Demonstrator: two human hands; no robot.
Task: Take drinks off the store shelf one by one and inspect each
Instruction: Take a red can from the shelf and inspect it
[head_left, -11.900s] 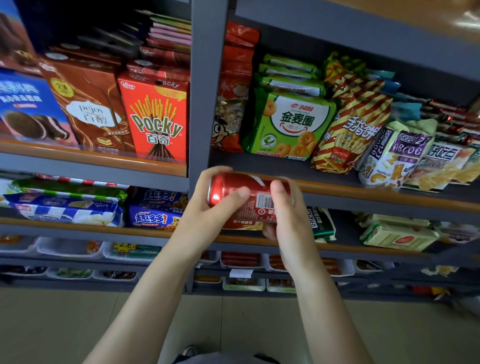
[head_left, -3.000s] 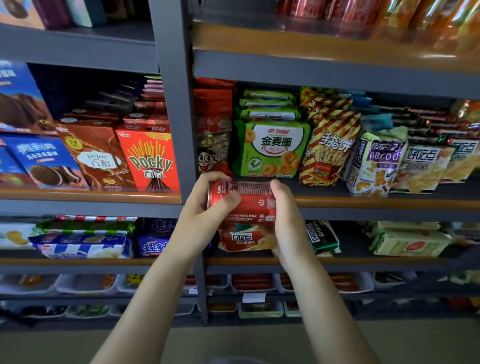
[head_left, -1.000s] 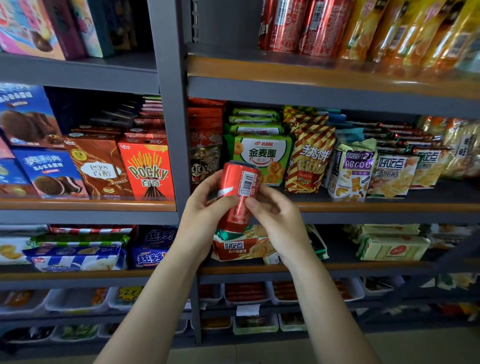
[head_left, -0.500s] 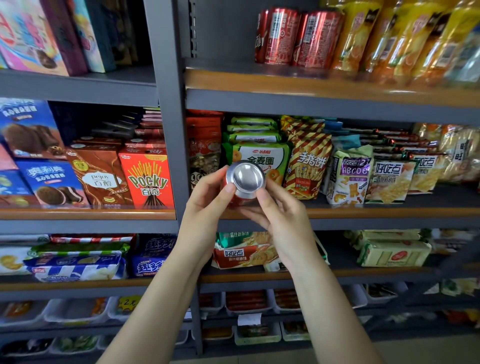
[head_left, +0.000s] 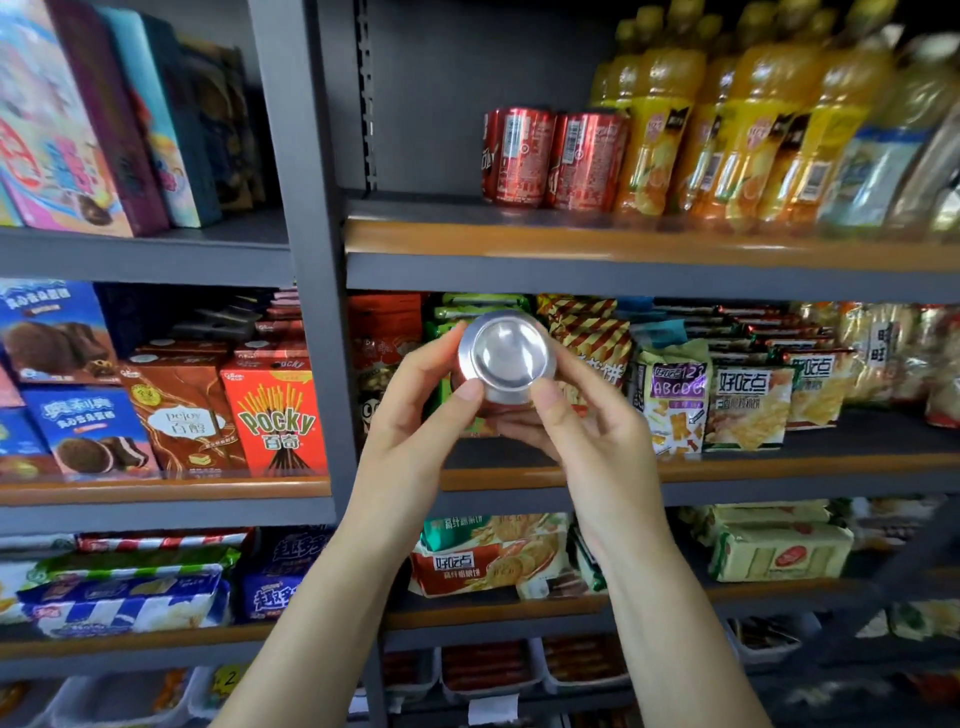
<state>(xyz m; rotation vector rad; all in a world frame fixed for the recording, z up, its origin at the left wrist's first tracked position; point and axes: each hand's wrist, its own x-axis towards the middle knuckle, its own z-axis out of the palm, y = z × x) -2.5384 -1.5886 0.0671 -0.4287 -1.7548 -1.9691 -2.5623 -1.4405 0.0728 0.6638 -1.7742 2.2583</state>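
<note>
Holding one red cola can (head_left: 503, 364) bottom-up before the snack shelf, left hand (head_left: 415, 415) and right hand (head_left: 587, 431) gripped it mid-inspection; two cans (head_left: 556, 156) and the juice bottles (head_left: 727, 130) above awaited checking.

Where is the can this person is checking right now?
In the head view, the red can sits mid-frame, its silver end toward the camera, held between the left hand and right hand in front of the snack shelf, below two more red cans.
</note>
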